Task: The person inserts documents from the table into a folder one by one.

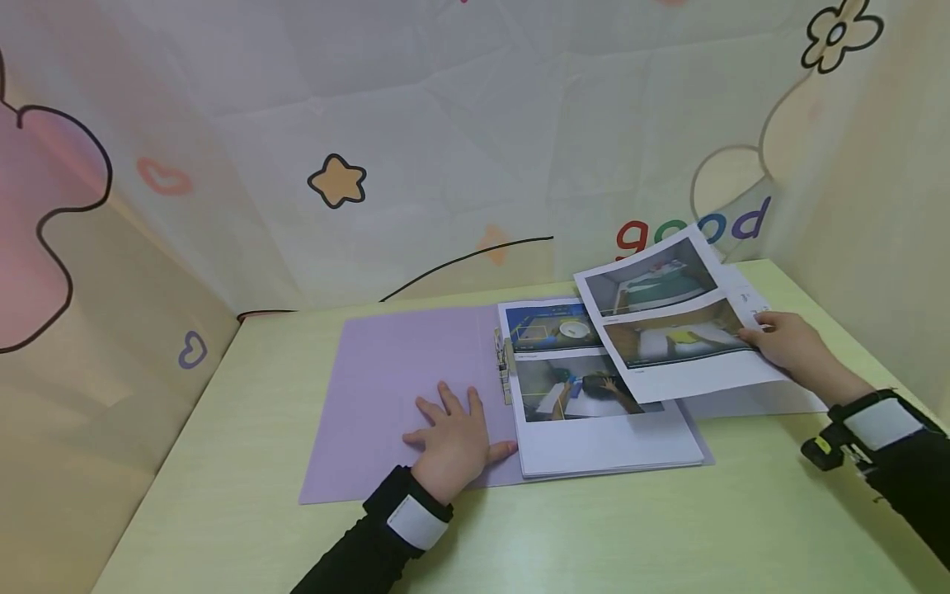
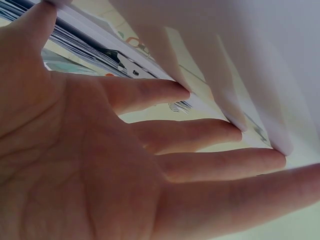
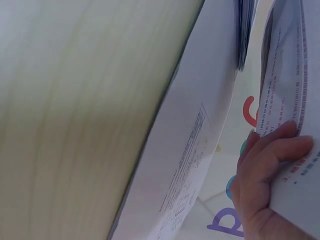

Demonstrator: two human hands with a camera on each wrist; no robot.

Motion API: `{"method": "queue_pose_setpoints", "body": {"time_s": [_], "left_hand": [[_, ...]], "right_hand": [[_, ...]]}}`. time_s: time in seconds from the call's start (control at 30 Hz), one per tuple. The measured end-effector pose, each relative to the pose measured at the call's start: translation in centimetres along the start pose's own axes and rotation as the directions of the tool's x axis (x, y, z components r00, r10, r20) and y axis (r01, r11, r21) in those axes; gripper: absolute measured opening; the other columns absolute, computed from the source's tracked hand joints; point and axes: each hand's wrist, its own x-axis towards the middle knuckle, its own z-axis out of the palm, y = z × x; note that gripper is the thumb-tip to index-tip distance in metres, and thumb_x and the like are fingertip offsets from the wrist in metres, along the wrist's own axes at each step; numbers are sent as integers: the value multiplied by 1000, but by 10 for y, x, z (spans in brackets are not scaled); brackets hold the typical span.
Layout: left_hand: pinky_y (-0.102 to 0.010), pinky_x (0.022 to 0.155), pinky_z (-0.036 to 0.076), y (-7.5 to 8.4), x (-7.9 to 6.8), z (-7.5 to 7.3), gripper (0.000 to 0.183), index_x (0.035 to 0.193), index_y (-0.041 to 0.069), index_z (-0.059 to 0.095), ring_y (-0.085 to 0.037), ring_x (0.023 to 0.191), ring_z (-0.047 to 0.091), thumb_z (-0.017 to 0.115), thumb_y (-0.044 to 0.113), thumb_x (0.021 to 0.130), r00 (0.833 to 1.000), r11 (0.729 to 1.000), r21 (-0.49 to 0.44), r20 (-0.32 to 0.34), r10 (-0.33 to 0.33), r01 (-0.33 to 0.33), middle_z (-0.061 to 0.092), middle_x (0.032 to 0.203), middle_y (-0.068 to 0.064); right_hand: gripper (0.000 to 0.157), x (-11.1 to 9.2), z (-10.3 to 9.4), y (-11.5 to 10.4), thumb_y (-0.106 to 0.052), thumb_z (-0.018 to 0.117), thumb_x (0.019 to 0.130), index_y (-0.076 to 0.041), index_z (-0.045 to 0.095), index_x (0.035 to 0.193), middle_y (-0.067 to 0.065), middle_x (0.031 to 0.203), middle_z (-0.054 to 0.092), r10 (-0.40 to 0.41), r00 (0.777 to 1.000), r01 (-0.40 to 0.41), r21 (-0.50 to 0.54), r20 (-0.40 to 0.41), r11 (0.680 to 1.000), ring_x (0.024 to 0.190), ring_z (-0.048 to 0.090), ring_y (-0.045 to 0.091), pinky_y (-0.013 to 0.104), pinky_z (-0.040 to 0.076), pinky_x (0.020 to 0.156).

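A purple folder [image 1: 393, 388] lies spread on the table, with a metal clip [image 1: 503, 367] along its middle. My left hand [image 1: 454, 441] rests on the folder's left cover with fingers spread, its thumb beside the stack of printed pages [image 1: 616, 450]. In the left wrist view, the palm [image 2: 95, 155] and straight fingertips touch the cover. My right hand [image 1: 794, 351] pinches the right edge of a printed sheet [image 1: 671, 326] with two photos, tilted above the stack. Printed text shows on its other side in the right wrist view, where the fingers [image 3: 285, 150] curl over the paper.
Another white sheet [image 1: 757, 403] lies on the table right of the folder, partly hidden under the lifted one; text shows on it in the right wrist view. The pale yellow table [image 1: 579, 536] meets a patterned backdrop [image 1: 445, 165] behind. Each wrist wears a strapped band.
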Motion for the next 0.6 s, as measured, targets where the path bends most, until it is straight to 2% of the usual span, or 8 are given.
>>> {"method": "queue_pose_setpoints", "body": {"time_s": [0.3,0.6], "left_hand": [[-69,72,43,0,1,1,101,144,10,40,-58,124,34,54,78,71,1000,1000,3,-1,-2,2,32,144,-32],[-70,77,41,2,5,2,102,147,13,35,-58,128,28,54,78,71,997,999,-15,74,-33,35,26,147,-30]], "right_hand": [[60,1,10,-13,-23,46,98,25,28,130,48,129,31,0,999,0,12,42,1000,117,33,58,64,31,94],[58,2,23,-22,-21,47,96,25,34,127,45,123,40,-50,999,50,-5,17,999,112,41,55,60,36,90]]}}
